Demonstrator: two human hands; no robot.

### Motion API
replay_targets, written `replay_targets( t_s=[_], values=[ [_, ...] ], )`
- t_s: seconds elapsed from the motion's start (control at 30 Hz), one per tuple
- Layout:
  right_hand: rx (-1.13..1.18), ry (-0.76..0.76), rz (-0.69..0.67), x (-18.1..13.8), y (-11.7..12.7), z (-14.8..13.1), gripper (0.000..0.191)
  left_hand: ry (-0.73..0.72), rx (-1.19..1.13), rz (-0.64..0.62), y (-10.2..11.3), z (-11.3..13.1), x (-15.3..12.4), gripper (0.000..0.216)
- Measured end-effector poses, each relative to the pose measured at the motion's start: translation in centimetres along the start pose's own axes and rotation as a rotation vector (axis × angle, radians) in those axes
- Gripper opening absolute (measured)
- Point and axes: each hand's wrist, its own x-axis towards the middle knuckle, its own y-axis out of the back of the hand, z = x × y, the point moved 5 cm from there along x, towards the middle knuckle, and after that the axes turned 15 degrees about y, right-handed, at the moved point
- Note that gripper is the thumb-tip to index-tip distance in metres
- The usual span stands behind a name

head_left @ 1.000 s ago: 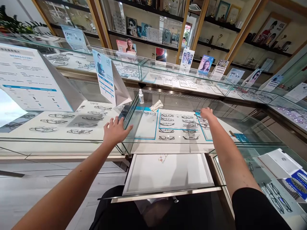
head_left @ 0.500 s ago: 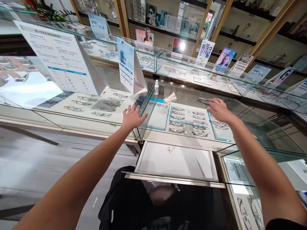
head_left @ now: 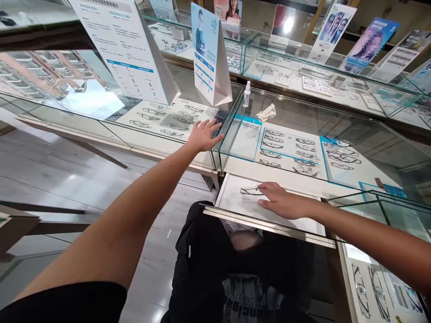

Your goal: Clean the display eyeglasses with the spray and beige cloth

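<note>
My left hand lies flat with fingers spread on the glass top of the display counter, near the corner where two cases meet. My right hand reaches low over a white pull-out tray below the counter. Its thumb and fingers are closed on one end of a thin dark-framed pair of glasses, which rests on the tray. Rows of displayed glasses lie inside the case under the glass.
A small spray bottle and a folded cloth sit on the counter top. Two standing paper signs stand to the left. Another case with glasses is at the lower right. Further counters with cards run behind.
My right hand left the counter top and came down to the pull-out tray with the pair of glasses. The view tilted down and left. My left hand stayed on the glass.
</note>
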Motion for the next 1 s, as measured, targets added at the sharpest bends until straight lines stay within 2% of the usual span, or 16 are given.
replay_targets(
  t_s=[0.1,0.2,0.3,0.47,0.57,0.67,1.0],
  values=[
    [-0.163,-0.211,0.087,3.9,-2.2,4.8,0.078,0.047,-0.027,0.0,-0.2,-0.3,0.2,0.087],
    [-0.332,-0.306,0.289,8.6,-2.3,9.1,0.082,0.051,-0.042,-0.029,-0.3,-0.6,0.5,0.088],
    [-0.466,-0.317,0.458,13.5,-0.8,12.9,0.079,0.051,-0.043,-0.021,-0.1,-0.8,0.6,0.086],
    [-0.528,-0.272,0.603,20.6,3.2,18.3,0.081,0.053,-0.031,-0.021,0.0,-0.8,0.5,0.083],
    [-0.545,-0.231,0.595,23.9,5.5,20.6,0.082,0.059,-0.028,-0.023,0.1,-0.8,0.5,0.082],
    [-0.514,-0.265,0.551,26.3,7.2,22.6,0.084,0.072,-0.012,-0.044,0.1,-0.8,0.5,0.082],
    [-0.414,-0.265,0.484,31.2,11.3,26.8,0.09,0.098,0.023,-0.079,-0.1,-1.1,0.8,0.084]
  ],
)
